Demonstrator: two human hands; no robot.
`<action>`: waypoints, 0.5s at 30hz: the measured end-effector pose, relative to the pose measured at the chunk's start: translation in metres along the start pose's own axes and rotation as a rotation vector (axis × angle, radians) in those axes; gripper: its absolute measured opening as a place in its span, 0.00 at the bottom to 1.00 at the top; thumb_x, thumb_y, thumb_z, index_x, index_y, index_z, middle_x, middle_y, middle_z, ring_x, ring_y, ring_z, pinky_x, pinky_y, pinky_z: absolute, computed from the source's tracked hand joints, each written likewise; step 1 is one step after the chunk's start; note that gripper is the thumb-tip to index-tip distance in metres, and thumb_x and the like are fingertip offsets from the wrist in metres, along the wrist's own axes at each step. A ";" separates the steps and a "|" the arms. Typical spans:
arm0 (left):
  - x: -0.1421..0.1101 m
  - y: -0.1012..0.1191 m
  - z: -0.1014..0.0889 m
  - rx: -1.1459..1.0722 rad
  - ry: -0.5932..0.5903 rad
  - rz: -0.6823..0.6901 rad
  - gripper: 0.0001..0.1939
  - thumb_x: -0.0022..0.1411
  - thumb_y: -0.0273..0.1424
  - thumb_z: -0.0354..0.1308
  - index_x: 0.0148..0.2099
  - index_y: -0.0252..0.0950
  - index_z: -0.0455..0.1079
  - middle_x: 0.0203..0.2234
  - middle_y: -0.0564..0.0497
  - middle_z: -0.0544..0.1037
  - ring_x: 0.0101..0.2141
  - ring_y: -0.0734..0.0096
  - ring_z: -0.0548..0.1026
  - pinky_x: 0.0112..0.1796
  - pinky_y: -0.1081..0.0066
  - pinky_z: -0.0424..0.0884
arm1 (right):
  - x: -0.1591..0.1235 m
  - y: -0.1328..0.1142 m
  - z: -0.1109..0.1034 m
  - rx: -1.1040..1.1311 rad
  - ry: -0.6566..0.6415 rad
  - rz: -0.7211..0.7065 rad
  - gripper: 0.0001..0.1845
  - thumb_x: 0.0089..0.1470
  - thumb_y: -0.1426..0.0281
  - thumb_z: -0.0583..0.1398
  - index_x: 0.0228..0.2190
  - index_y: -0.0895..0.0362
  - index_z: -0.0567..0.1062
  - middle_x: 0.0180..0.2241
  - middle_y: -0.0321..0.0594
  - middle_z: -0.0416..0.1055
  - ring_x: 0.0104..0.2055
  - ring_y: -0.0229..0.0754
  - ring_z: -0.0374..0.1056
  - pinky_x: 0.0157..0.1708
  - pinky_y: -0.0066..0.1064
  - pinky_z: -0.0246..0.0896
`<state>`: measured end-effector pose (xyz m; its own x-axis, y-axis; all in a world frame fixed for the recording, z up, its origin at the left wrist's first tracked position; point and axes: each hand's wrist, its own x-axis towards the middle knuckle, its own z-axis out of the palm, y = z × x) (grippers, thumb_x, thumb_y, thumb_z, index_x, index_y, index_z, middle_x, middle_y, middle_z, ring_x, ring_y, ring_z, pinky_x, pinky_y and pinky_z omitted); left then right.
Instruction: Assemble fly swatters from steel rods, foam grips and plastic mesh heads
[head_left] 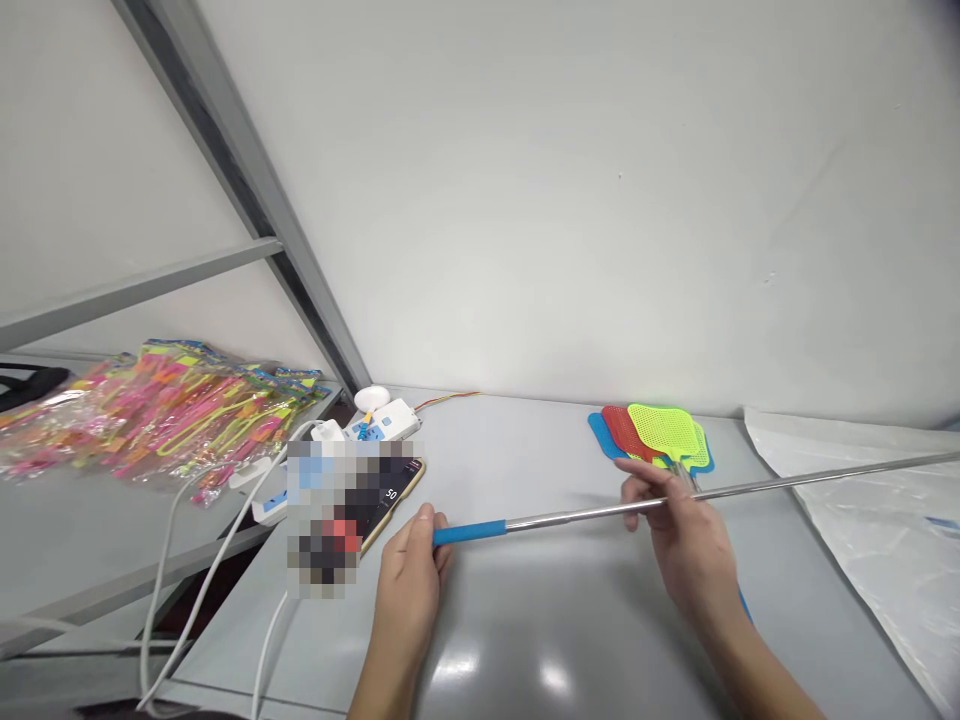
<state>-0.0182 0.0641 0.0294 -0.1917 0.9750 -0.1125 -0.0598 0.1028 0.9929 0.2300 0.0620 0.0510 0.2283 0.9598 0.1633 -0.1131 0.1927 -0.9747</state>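
Note:
My left hand (pixel 411 565) is closed around the blue grip (pixel 480 531) of a telescopic fly swatter. Its drawn-out silver rod (pixel 570 516) slants up to the right and leaves the frame, so its head is out of view. Partway along the rod, my right hand (pixel 686 540) has its bent fingers about the metal. Behind that hand, several fly swatters with yellow-green (pixel 664 430), red (pixel 621 432) and blue (pixel 600 435) mesh heads lie in an overlapping pile on the grey table (pixel 525 620). A blue handle end (pixel 744 605) shows beside my right forearm.
On the left lie a phone (pixel 394 495), partly blurred, a white power strip (pixel 382 422) and white cables (pixel 169 570). Bagged colourful items (pixel 202 400) fill the shelf beyond a metal frame (pixel 247 190). White plastic sheeting (pixel 847 520) covers the right side; a wall stands behind.

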 end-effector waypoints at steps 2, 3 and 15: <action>0.003 0.001 -0.006 -0.126 0.110 0.017 0.24 0.65 0.46 0.48 0.22 0.39 0.51 0.15 0.59 0.52 0.18 0.77 0.52 0.19 0.75 0.50 | 0.007 -0.004 -0.011 0.074 0.091 -0.013 0.20 0.61 0.55 0.53 0.39 0.55 0.78 0.23 0.36 0.65 0.24 0.38 0.59 0.30 0.33 0.58; 0.004 0.001 -0.009 -0.174 0.149 0.018 0.24 0.65 0.45 0.50 0.22 0.39 0.51 0.16 0.59 0.51 0.18 0.77 0.51 0.19 0.76 0.50 | 0.011 -0.007 -0.016 0.128 0.157 -0.022 0.20 0.61 0.55 0.53 0.37 0.55 0.78 0.21 0.35 0.63 0.23 0.37 0.58 0.27 0.32 0.57; -0.013 0.002 0.008 0.016 0.025 -0.060 0.25 0.67 0.45 0.45 0.20 0.39 0.51 0.15 0.58 0.52 0.19 0.75 0.52 0.21 0.73 0.50 | -0.007 0.006 0.027 0.210 -0.080 0.124 0.24 0.64 0.57 0.48 0.38 0.55 0.80 0.35 0.46 0.74 0.37 0.45 0.66 0.34 0.35 0.61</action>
<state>-0.0081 0.0534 0.0328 -0.2129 0.9617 -0.1729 -0.0565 0.1645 0.9848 0.2022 0.0621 0.0481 0.1240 0.9902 0.0637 -0.3361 0.1023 -0.9362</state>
